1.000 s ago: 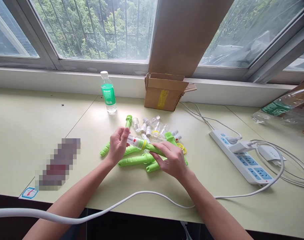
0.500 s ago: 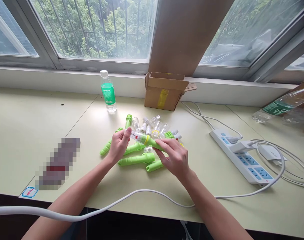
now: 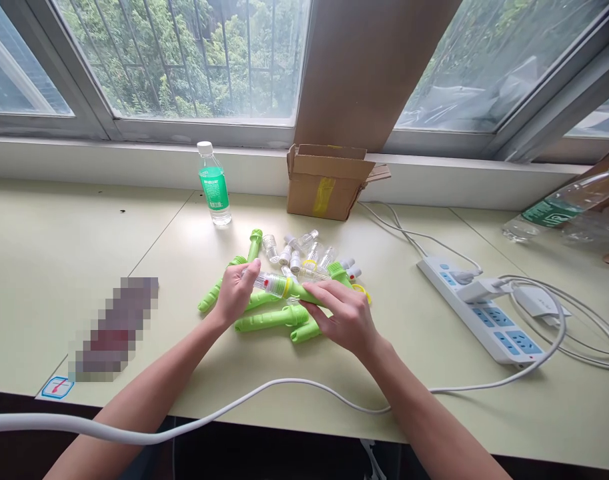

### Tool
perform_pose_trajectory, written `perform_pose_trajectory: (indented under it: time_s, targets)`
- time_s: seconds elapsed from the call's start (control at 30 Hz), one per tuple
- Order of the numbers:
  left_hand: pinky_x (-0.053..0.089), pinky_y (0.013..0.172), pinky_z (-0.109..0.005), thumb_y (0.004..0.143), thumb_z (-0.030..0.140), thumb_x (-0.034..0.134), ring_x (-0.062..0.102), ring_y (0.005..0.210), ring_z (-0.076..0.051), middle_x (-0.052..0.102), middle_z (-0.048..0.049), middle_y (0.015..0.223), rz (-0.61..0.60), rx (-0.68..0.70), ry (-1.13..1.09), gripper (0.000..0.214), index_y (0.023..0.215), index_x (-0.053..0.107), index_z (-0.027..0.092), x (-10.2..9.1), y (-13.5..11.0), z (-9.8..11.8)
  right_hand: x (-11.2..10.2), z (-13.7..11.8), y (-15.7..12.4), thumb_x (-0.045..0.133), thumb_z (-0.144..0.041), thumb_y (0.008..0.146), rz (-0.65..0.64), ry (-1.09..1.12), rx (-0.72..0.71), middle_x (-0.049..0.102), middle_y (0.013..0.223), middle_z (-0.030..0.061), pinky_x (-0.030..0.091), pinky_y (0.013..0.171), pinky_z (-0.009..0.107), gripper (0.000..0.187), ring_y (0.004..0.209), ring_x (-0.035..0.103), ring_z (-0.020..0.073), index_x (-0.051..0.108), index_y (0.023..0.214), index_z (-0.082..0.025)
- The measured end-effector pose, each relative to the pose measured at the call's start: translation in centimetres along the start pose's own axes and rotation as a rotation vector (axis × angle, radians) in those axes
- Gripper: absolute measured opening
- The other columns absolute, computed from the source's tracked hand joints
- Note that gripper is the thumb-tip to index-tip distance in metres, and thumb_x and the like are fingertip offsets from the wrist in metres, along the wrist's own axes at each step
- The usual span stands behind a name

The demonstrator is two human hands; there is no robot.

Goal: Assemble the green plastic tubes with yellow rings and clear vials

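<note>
Over a pile of parts, both hands hold one stick that looks like a small flashlight, a green plastic handle (image 3: 300, 291) joined to a clear ribbed head (image 3: 268, 283) with a yellow ring between. My left hand (image 3: 235, 293) is closed around the clear end, thumb on top. My right hand (image 3: 345, 313) grips the green end, its fingers wrapped over it. Below and around lie more green handles (image 3: 264, 321), clear plastic caps (image 3: 270, 248) and small white-and-grey cylinders (image 3: 295, 261). A loose yellow ring (image 3: 363, 291) lies beside the right hand.
A bottle with a green label (image 3: 215, 187) and an opened cardboard box (image 3: 324, 190) stand at the back. To the right is a power strip (image 3: 479, 310) with plugs and cables. A white cable (image 3: 304, 382) crosses the front. Another bottle (image 3: 554, 210) lies far right.
The stick and both hands have shifted slightly left and down in the view, and the whole scene has moved a little left. Both hands keep their hold.
</note>
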State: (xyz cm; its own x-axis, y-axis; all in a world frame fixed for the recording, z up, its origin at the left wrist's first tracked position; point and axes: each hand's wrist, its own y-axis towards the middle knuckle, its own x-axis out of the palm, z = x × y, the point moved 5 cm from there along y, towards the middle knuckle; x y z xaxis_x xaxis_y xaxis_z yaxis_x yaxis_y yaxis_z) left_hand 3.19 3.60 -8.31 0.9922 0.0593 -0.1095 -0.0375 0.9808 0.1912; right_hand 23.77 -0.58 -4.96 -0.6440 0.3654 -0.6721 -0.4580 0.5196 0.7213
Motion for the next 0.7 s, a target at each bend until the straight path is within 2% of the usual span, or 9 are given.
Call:
perform_pose_trajectory:
  time_s: [0.5, 0.7]
  targets:
    - [0.014, 0.041, -0.026, 0.091, 0.053, 0.046, 0.021, 0.040, -0.007, 0.024, 0.0046, 0.044, -0.015, 0.136, 0.071, 0.057, 0.048, 0.029, 0.019, -0.2, -0.1, 1.1, 1.0, 0.4, -0.3, 0.058, -0.026, 0.091, -0.241, 0.225, 0.187, 0.074, 0.098, 0.0085, 0.056, 0.074, 0.032, 0.026, 0.083, 0.070, 0.0215, 0.065, 0.114, -0.017]
    - [0.013, 0.043, -0.027, 0.091, 0.052, 0.046, 0.019, 0.042, -0.008, 0.022, 0.0044, 0.046, -0.036, 0.181, 0.098, 0.058, 0.049, 0.026, 0.019, -0.3, -0.2, 1.5, 0.7, 0.1, 0.5, 0.052, -0.030, 0.095, -0.387, 0.473, 0.325, 0.073, 0.086, 0.0040, 0.054, 0.062, 0.028, 0.023, 0.073, 0.067, 0.0182, 0.071, 0.103, -0.020]
